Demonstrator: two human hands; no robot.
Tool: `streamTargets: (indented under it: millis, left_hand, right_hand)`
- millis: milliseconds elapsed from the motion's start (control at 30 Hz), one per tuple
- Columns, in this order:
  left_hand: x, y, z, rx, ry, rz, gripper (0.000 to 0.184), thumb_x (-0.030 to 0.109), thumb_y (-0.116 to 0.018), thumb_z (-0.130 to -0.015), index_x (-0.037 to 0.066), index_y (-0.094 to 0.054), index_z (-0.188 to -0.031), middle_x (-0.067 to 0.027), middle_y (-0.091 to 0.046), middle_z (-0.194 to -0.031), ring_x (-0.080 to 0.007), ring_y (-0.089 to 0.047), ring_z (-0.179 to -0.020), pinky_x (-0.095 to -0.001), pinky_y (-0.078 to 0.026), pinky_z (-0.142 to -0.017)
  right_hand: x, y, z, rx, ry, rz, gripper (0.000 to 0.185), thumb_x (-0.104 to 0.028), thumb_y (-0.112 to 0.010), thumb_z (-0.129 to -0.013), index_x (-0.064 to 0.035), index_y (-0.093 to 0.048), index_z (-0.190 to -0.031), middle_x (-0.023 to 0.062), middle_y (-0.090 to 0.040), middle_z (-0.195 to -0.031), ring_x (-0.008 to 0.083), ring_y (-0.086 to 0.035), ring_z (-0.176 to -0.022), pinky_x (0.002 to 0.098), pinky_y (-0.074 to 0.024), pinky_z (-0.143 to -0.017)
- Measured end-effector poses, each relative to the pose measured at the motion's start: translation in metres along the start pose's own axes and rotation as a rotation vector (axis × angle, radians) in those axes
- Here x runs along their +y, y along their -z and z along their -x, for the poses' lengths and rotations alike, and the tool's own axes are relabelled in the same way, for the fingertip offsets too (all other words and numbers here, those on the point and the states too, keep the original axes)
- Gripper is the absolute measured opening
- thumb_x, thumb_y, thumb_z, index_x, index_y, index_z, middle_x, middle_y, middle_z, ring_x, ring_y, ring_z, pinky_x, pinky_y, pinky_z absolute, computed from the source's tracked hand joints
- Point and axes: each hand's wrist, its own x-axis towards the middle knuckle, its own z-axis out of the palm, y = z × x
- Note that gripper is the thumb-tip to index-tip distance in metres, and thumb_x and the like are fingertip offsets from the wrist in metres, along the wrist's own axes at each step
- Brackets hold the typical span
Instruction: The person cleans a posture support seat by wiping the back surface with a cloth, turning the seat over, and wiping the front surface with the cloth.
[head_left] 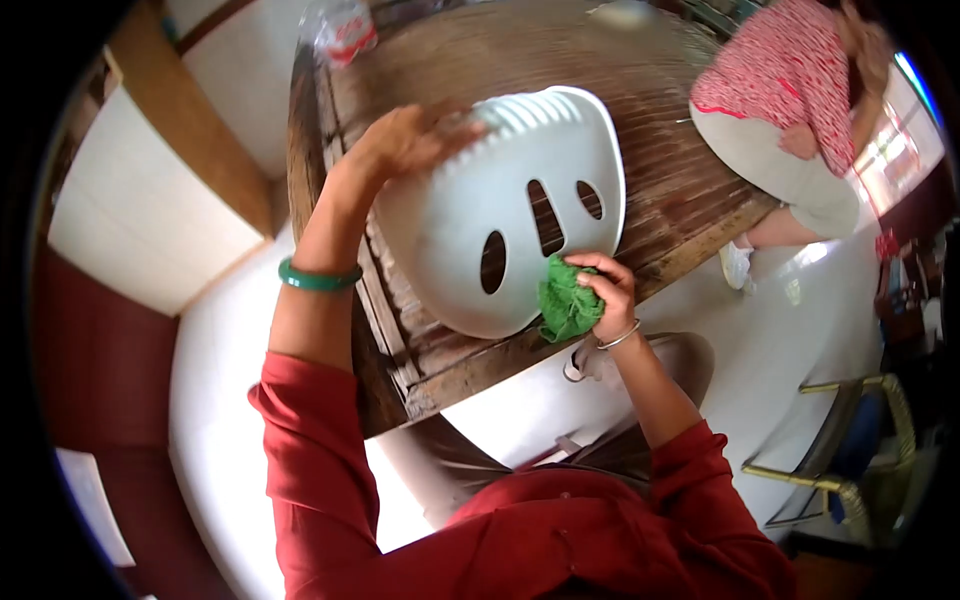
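Observation:
A white curved plastic piece [450, 240] with oval and slot-shaped holes lies on the brown wooden table [450, 50]. At its upper left edge is my left hand [425, 140], with a green bangle on the wrist; its fingers are blurred by motion over the ridged rim. My right hand [608, 290], with a thin bracelet, is closed on a crumpled green cloth [570, 305], which touches the lower right edge of the white piece.
A plastic bag with red print [345, 35] is at the table's upper left. Another person in a red-patterned top [775, 75] sits at the right. A chair with yellowish arms [850, 450] stands at lower right, a pale cabinet [145, 205] at left.

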Motion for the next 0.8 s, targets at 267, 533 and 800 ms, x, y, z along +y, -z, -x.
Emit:
streamTargets:
  millis: [267,533,800]
  left_hand:
    - [0.018,-0.014,0.012,0.138,-0.007,-0.149,0.090,0.077,-0.044,-0.088,0.008,-0.044,-0.146,-0.0234,-0.056,-0.135,-0.0423,-0.049,-0.131,-0.0499,-0.033,-0.115]
    - [-0.006,-0.026,-0.016,0.006,-0.176,-0.057,0.069,0.067,-0.038,-0.096,0.024,-0.041,-0.150,-0.0135,-0.038,-0.155,-0.0357,-0.044,-0.137,-0.0456,-0.031,-0.118]
    - [-0.045,-0.039,-0.043,0.106,-0.506,0.040,0.078,0.071,-0.054,-0.085,0.025,-0.047,-0.147,-0.0185,-0.058,-0.137,-0.0357,-0.051,-0.131,-0.0418,-0.038,-0.111]
  right_hand:
    - [0.009,0.001,0.002,0.037,0.108,0.085,0.026,-0.005,-0.056,-0.085,0.0085,-0.069,-0.102,0.0127,-0.071,-0.101,0.0181,-0.065,-0.092,0.0284,-0.0498,-0.086]
    - [-0.052,-0.067,-0.030,-0.006,0.331,0.151,0.026,0.001,-0.059,-0.086,0.0059,-0.069,-0.110,0.0113,-0.069,-0.109,0.0185,-0.063,-0.102,0.0295,-0.0468,-0.093]
    - [-0.026,-0.140,-0.055,-0.150,0.958,0.855,0.034,-0.007,-0.072,-0.073,-0.0066,-0.069,-0.107,0.0107,-0.063,-0.111,0.0327,-0.058,-0.099,0.0409,-0.0481,-0.087]
